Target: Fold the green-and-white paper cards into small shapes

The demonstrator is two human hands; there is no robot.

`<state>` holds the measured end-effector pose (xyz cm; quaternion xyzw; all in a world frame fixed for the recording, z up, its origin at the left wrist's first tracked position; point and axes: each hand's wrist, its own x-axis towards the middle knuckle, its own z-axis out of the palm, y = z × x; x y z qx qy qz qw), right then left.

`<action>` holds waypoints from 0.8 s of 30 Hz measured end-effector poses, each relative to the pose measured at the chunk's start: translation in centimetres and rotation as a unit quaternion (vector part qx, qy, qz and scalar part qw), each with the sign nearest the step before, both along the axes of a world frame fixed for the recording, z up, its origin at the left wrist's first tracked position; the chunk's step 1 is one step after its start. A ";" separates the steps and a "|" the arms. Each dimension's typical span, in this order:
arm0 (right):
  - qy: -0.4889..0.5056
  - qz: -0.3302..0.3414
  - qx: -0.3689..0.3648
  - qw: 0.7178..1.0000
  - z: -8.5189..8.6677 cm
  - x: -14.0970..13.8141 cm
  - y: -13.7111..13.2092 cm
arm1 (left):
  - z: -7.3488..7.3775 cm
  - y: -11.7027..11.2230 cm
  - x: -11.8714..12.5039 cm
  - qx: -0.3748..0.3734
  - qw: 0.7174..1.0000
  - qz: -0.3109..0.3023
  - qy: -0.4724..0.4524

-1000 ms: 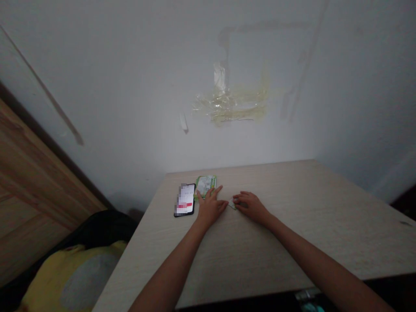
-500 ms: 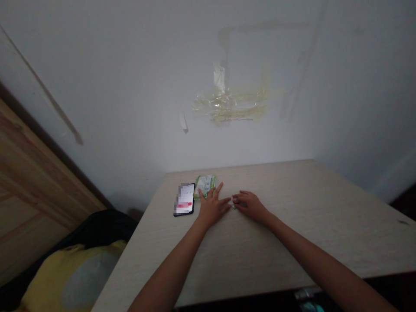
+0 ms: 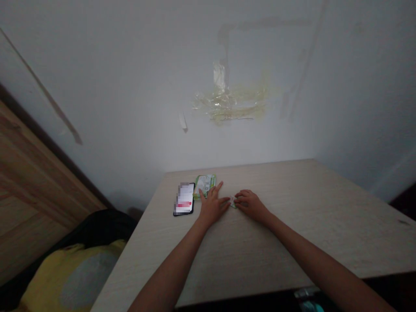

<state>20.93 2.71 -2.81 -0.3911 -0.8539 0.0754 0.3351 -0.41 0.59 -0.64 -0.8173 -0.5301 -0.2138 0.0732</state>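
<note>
My left hand (image 3: 213, 204) lies flat on the pale wooden table (image 3: 292, 225) with its fingers spread, the fingertips touching a small whitish-green scrap (image 3: 232, 201). My right hand (image 3: 251, 203) sits just to the right, its fingers curled and pinched on that same scrap. A green and white packet (image 3: 204, 184) lies just beyond my left hand, partly under its fingertips. A black phone (image 3: 184, 199) with a lit screen lies to the left of the packet.
The table stands in a corner against a white wall (image 3: 130, 86) with old yellowed tape marks (image 3: 230, 102). A wooden panel (image 3: 29, 182) runs down the left side. Below it lies a yellow and grey thing (image 3: 71, 277) beside something black.
My two hands have drawn slightly closer together around the small scrap. Phone and packet have not moved.
</note>
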 end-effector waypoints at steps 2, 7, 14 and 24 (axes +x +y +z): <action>-0.005 0.002 -0.004 1.000 0.1 0.0 0.0 | 0.0 0.0 0.1 -0.001 1.000 0.008 0.001; -0.009 0.005 -0.002 1.000 0.2 0.0 0.0 | 0.3 0.0 0.3 -0.006 1.000 0.010 0.019; -0.013 0.004 -0.010 1.000 -0.1 0.0 0.0 | 0.2 0.0 0.5 0.001 1.000 0.016 0.012; -0.034 0.001 -0.004 0.999 -0.6 0.0 0.3 | -0.3 0.0 0.6 -0.034 0.998 0.050 -0.024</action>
